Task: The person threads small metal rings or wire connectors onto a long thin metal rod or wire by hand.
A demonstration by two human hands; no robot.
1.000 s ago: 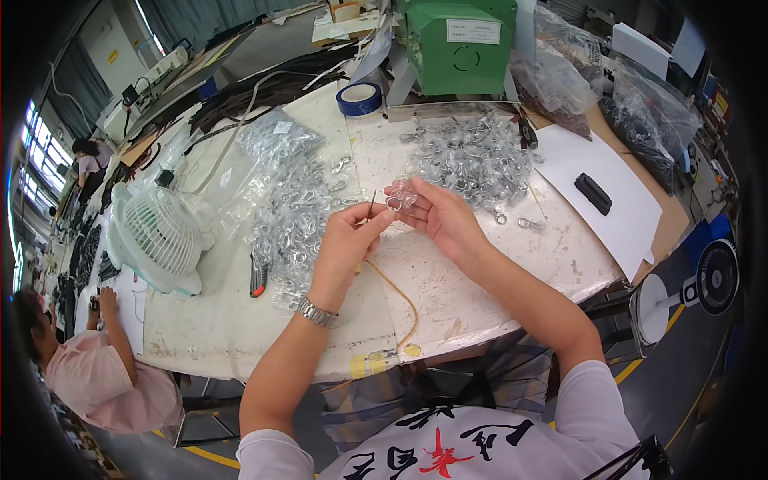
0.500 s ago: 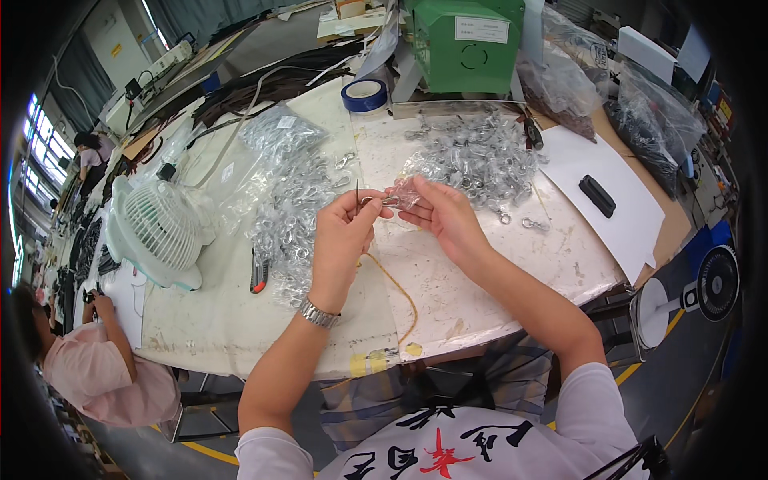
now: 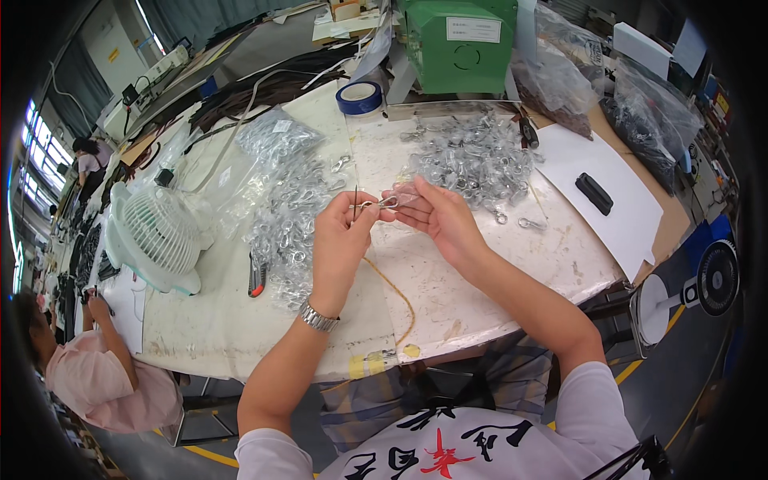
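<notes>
My left hand (image 3: 339, 236) is closed, pinching a small metal snap hook (image 3: 388, 202) between thumb and fingers. A thin dark pointed tool (image 3: 355, 196) sticks up from the same hand; its lower part is hidden. Facing it, my right hand (image 3: 448, 220) has its fingers closed on a crumpled clear plastic wrapper (image 3: 408, 194) at the hook's right end. Both hands meet above the middle of the white table (image 3: 448, 296). Beyond them lie a right heap of wrapped metal hooks (image 3: 472, 152) and a left heap (image 3: 292, 212).
A green machine (image 3: 456, 64) stands at the back, beside blue tape (image 3: 359, 97). To the left are a white fan (image 3: 156, 236) and a utility knife (image 3: 256, 276). A black object (image 3: 594, 194) lies on white paper at right. A co-worker (image 3: 112, 376) sits far left.
The hands have drawn slightly apart, and more of the metal hook shows between them. The whole view has shifted a little.
</notes>
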